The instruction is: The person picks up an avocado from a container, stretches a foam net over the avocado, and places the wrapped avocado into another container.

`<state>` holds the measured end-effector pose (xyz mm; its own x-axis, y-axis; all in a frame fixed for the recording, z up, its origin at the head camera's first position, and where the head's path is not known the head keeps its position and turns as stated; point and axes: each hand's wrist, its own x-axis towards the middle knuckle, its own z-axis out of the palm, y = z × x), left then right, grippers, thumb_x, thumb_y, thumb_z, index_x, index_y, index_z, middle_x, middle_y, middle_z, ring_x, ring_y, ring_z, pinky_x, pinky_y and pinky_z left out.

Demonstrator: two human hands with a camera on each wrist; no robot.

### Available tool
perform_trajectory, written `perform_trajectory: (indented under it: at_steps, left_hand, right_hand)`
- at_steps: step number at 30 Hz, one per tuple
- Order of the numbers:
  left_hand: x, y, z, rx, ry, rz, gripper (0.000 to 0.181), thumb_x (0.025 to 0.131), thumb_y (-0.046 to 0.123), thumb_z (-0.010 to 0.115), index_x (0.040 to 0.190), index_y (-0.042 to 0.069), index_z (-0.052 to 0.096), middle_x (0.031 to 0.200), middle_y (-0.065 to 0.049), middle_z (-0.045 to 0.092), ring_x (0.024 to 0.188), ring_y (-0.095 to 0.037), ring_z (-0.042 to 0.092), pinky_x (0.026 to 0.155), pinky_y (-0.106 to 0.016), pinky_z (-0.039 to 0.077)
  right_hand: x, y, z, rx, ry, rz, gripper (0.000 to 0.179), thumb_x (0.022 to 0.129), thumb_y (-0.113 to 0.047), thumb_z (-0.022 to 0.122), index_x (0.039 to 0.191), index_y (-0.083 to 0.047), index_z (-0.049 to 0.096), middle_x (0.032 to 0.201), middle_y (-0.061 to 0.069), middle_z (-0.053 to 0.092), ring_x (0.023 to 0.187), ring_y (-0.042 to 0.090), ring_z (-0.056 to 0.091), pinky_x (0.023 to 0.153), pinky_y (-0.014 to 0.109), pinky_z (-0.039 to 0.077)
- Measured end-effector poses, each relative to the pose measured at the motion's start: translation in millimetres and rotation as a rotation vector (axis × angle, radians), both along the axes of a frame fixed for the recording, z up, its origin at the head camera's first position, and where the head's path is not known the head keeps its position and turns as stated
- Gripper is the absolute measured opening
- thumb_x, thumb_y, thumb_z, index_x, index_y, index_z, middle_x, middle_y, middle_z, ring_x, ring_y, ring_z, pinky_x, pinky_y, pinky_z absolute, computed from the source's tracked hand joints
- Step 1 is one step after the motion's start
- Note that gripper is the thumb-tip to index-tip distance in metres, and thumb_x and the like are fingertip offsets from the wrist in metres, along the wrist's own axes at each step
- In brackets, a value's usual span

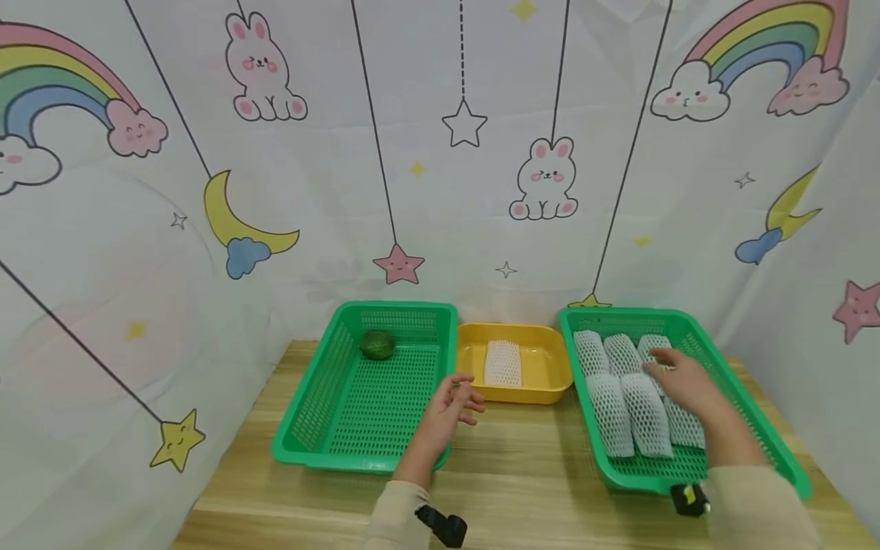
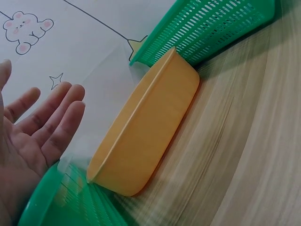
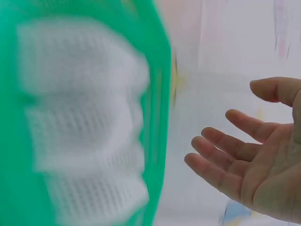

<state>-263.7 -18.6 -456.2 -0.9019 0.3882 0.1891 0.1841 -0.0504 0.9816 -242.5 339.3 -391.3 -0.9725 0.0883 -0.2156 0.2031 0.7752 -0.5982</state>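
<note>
My right hand (image 1: 684,380) hovers over the right green basket (image 1: 622,481), fingers spread and nothing held. Beneath it lie several white foam net sleeves (image 1: 608,416) in two rows; they look blurred in the right wrist view. My left hand (image 1: 447,416), its fingers loosely bent and empty, is above the right rim of the left green basket (image 1: 344,461). A dark green round fruit or vegetable (image 1: 377,345) sits at the back of that basket. Between the baskets, a yellow bin (image 1: 543,367) holds one flattened white foam net sleeve (image 1: 503,363).
The containers stand on a wooden table (image 1: 509,473) against a white printed cloth (image 1: 330,191) that hangs behind and at both sides. The yellow bin sits close between the two green baskets, whose rims rise higher than its own.
</note>
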Motion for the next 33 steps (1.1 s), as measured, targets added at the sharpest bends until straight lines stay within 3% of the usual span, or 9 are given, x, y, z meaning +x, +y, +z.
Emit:
perform_trajectory:
  at_steps: [4,8,11,14,17,21,27,30,33]
  left_hand:
    - [-5.0,3.8,6.7,-0.065,-0.023,-0.005,0.035,0.099,0.018,0.045,0.128,0.000,0.035,0.105,-0.022,0.056,0.093,-0.038,0.059,0.072,-0.044,0.051]
    - [-29.0,-0.4,30.7,-0.161,0.023,-0.046,0.043,0.098,0.025,0.049,0.132,0.006,0.031,0.113,-0.013,0.051,0.100,-0.030,0.055,0.075,-0.036,0.049]
    - [-58.6,-22.7,57.6,-0.229,0.054,0.042,0.044,0.097,0.026,0.049,0.133,0.009,0.031,0.120,-0.014,0.047,0.107,-0.029,0.050,0.081,-0.040,0.047]
    - [-95.6,-53.1,68.0,-0.318,0.032,0.195,0.044,0.097,0.027,0.050,0.134,0.011,0.033,0.128,-0.014,0.042,0.117,-0.030,0.044,0.088,-0.046,0.042]
    - [-129.0,-81.5,51.6,-0.480,-0.013,0.294,0.048,0.097,0.026,0.050,0.137,0.008,0.031,0.135,-0.018,0.034,0.125,-0.035,0.035,0.094,-0.050,0.036]
    - [-152.6,-106.2,8.9,-0.763,-0.036,0.334,0.058,0.094,0.020,0.055,0.141,0.002,0.027,0.143,-0.026,0.021,0.130,-0.043,0.021,0.098,-0.055,0.030]
    - [-155.6,-116.9,-35.9,-1.122,0.005,0.216,0.072,0.088,0.007,0.061,0.147,0.006,0.021,0.151,-0.021,0.006,0.136,-0.043,0.006,0.101,-0.061,0.021]
    - [-157.0,-115.1,-42.6,-1.234,0.047,0.178,0.071,0.088,0.006,0.060,0.148,0.009,0.021,0.151,-0.020,0.013,0.135,-0.043,0.011,0.102,-0.060,0.021]
    - [-161.6,-113.0,-41.7,-1.318,0.112,0.204,0.068,0.087,0.009,0.063,0.145,0.004,0.027,0.143,-0.025,0.024,0.130,-0.044,0.021,0.100,-0.057,0.025]
  right_hand:
    - [19.7,-56.7,-33.0,0.010,0.053,0.042,0.074,0.094,-0.048,0.047,0.141,0.004,0.026,0.136,0.036,0.031,0.117,0.051,0.037,0.084,0.058,0.040]
    - [27.1,-80.4,-64.3,0.079,0.078,0.007,0.072,0.089,-0.044,0.058,0.143,-0.005,0.030,0.133,0.035,0.037,0.110,0.049,0.046,0.081,0.056,0.043]
    - [27.7,-86.7,-76.9,0.127,0.093,-0.036,0.061,0.089,-0.029,0.060,0.142,-0.011,0.036,0.113,0.029,0.055,0.081,0.035,0.058,0.063,0.044,0.047]
    - [26.2,-90.3,-80.9,0.143,0.116,-0.066,0.058,0.087,-0.016,0.058,0.142,-0.014,0.038,0.077,0.014,0.058,0.053,0.019,0.045,0.047,0.033,0.038]
    - [25.8,-94.4,-81.6,0.132,0.123,-0.075,0.058,0.087,-0.014,0.057,0.142,-0.015,0.038,0.060,0.003,0.046,0.046,0.015,0.037,0.044,0.031,0.034]
    - [28.1,-98.3,-84.4,0.102,0.128,-0.094,0.057,0.087,-0.014,0.057,0.142,-0.015,0.040,0.056,0.002,0.042,0.044,0.015,0.036,0.044,0.031,0.033]
    - [30.5,-99.0,-91.7,0.072,0.114,-0.149,0.058,0.086,-0.013,0.059,0.141,-0.016,0.041,0.053,0.002,0.041,0.042,0.014,0.038,0.043,0.030,0.035]
    - [28.2,-97.4,-91.3,0.072,0.121,-0.156,0.058,0.085,-0.013,0.060,0.141,-0.017,0.042,0.052,0.001,0.041,0.041,0.013,0.038,0.042,0.030,0.036]
    - [24.6,-95.9,-88.4,0.072,0.135,-0.150,0.058,0.085,-0.012,0.060,0.140,-0.017,0.043,0.050,0.001,0.040,0.039,0.012,0.037,0.041,0.030,0.036]
